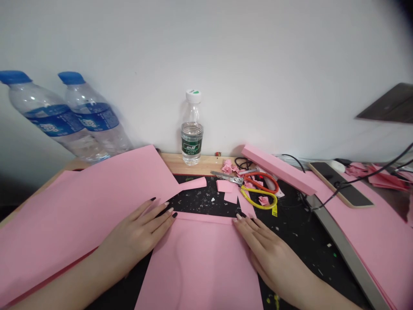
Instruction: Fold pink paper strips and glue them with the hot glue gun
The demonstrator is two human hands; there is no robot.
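A sheet of pink paper (206, 262) lies in front of me on a black mat (206, 198). Its far edge carries a narrow folded strip. My left hand (142, 232) rests flat at the left end of that fold, fingers stretched out, partly over a larger pink sheet (90, 202) to the left. Laid along the right end of the fold is my right hand (267, 249), its fingers extended and fairly close together. Neither hand grips anything. Just beyond the fold are small pink paper pieces (230, 193) and a rolled pink scrap (193, 184).
Scissors with red and yellow handles (261, 191) lie beyond my right hand, near a long folded pink strip (279, 168). A water bottle (192, 133) stands by the wall; two bigger bottles (93, 116) lean at left. A phone (342, 183) and black cables (371, 174) are at right.
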